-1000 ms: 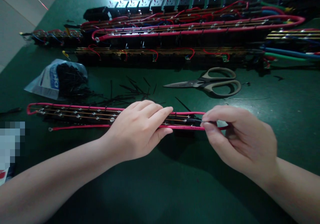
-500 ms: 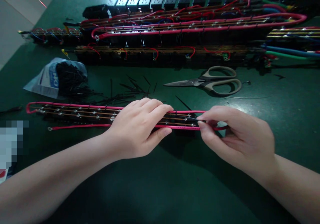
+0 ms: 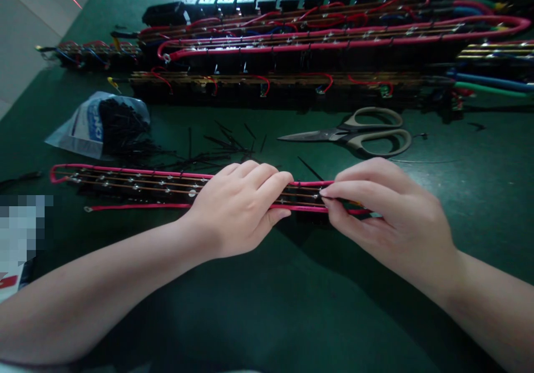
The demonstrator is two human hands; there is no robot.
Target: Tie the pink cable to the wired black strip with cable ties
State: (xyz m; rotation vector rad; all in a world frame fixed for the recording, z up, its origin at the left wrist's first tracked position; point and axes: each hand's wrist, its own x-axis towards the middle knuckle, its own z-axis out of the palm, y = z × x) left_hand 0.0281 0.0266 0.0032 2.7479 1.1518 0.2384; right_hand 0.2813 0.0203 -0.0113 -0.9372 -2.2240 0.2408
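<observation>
A long, narrow power strip assembly (image 3: 137, 183) lies across the front of the table. Copper bars with soldered joints run along it, and a red wire (image 3: 112, 169) loops round its left end. My left hand (image 3: 242, 209) is closed over its middle, fingers over the far edge, thumb at the near side. Towards the right end, my right hand (image 3: 387, 212) pinches thumb and forefinger together just above the bars. A thin black cable tie seems to be in that pinch, mostly hidden by the fingertips. The wire's ring terminal (image 3: 88, 209) lies at the left.
Scissors (image 3: 311, 136) lie beyond the strip. Loose black cable ties (image 3: 227, 139) are scattered beside a plastic bag of cable ties (image 3: 123, 120). More wired strip assemblies (image 3: 267, 90) line the back, with blue and green wires (image 3: 492, 81) at the right.
My right hand has shifted slightly left and up along the strip, its fingertips still pinched. My left hand keeps its hold. The whole view has shifted a little.
</observation>
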